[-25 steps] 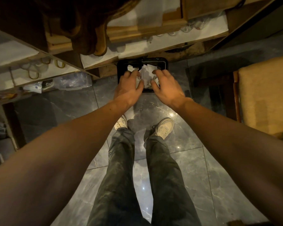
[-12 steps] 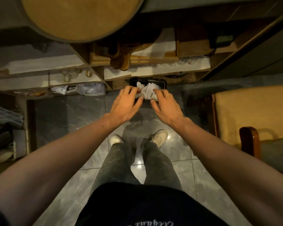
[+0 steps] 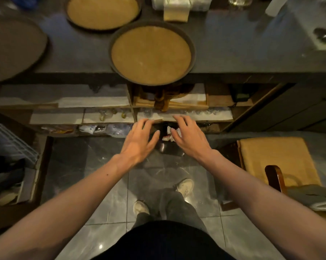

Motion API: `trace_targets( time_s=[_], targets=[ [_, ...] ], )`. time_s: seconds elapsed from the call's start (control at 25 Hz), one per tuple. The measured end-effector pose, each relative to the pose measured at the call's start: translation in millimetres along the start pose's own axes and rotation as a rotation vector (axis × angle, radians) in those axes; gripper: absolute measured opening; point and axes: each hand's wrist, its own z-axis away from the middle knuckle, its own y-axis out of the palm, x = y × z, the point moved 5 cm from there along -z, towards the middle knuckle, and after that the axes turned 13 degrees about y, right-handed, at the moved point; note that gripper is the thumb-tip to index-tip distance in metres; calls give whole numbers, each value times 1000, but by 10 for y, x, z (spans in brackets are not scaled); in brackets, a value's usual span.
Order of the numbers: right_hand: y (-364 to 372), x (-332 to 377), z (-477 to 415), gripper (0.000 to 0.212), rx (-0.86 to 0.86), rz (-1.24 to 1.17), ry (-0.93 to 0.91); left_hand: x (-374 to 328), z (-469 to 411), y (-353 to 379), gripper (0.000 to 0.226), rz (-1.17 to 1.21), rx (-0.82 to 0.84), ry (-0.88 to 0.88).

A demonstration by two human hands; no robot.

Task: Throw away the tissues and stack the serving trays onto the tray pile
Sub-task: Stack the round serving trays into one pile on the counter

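Observation:
My left hand (image 3: 139, 139) and my right hand (image 3: 190, 137) hover over the floor with fingers spread, holding nothing. Between and below them, white crumpled tissues (image 3: 172, 135) lie in a dark bin (image 3: 167, 147) on the floor under the shelves. On the dark counter above sit round serving trays: one with a cork-brown inside (image 3: 151, 53) overhanging the front edge, another like it (image 3: 102, 11) further back, and a dark one (image 3: 14, 47) at the left.
Shelves (image 3: 102, 117) under the counter hold white liners, glasses and wooden boards. A chair with a yellow cushion (image 3: 276, 160) stands to the right. A crate (image 3: 12, 145) sits at the left. My feet are on the glossy tiled floor (image 3: 102, 194).
My head has lifted, so the counter and trays have come into view. Both hands have risen away from the bin and opened; the tissues stay in the bin.

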Motion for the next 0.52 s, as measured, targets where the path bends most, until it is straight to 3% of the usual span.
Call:
trace_targets(
  time_s=[0.2,0.52],
  targets=[
    [-351,590,-42,51,-145,-52,-71,14,51,-679,46,2,-148,64],
    [-953,1032,-510,52,-318,-58,-166,221,-372,-1292,49,-48,-290,11]
  ],
)
